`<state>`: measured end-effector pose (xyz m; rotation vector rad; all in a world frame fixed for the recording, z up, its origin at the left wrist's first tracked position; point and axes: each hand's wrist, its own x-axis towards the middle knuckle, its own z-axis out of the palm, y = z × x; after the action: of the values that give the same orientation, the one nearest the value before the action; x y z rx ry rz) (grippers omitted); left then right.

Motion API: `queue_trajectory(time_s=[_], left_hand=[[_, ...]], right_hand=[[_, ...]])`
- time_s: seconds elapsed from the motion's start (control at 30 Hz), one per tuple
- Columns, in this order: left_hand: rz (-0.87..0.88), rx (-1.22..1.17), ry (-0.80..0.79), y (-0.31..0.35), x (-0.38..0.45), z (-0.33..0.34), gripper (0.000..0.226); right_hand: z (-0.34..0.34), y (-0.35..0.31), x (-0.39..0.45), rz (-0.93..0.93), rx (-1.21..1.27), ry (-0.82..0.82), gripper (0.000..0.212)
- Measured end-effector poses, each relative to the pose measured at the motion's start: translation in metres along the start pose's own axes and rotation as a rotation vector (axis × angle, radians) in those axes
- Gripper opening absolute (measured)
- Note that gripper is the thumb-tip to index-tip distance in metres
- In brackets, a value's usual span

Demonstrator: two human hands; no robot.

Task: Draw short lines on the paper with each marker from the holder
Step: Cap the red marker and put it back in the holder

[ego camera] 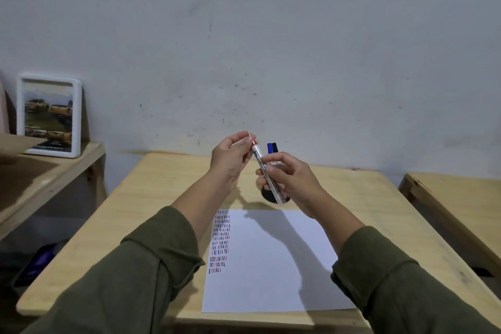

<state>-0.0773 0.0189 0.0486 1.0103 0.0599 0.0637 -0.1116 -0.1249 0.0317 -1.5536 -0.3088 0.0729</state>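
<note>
A white sheet of paper (273, 260) lies on the wooden table, with rows of short blue, black and red lines (221, 241) down its left edge. Above its far edge, my right hand (291, 179) grips the white barrel of a red marker (260, 163), tilted up to the left. My left hand (233, 157) pinches the marker's top end, where a bit of red cap shows between the fingers. Behind my hands stands a dark round holder (267, 195), mostly hidden, with a blue marker (270, 148) and a black marker (275, 147) sticking up from it.
The wooden table (151, 198) sits against a grey wall. A lower wooden shelf at the left carries a white framed picture (48, 116). Another wooden table edge (455, 198) stands at the right. A dark object lies on the floor at the lower left.
</note>
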Motion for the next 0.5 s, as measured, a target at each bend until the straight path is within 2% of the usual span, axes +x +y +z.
queue_trajectory(time_s=[0.13,0.3,0.4,0.5], left_hand=[[0.043,0.212,0.033,-0.010,0.013,0.007,0.018],[0.072,0.659,0.110,-0.027,0.025,0.001,0.027],[0.069,0.793,0.082,-0.034,0.031,0.000,0.038],[0.054,0.881,0.037,-0.043,0.036,0.003,0.046]], right_hand=[[-0.011,-0.004,0.014,-0.045,-0.036,0.064,0.045],[-0.031,-0.018,0.042,-0.113,-0.297,0.194,0.090],[-0.038,-0.020,0.062,-0.201,-0.460,0.258,0.095],[-0.047,-0.015,0.075,-0.198,-0.538,0.314,0.091]])
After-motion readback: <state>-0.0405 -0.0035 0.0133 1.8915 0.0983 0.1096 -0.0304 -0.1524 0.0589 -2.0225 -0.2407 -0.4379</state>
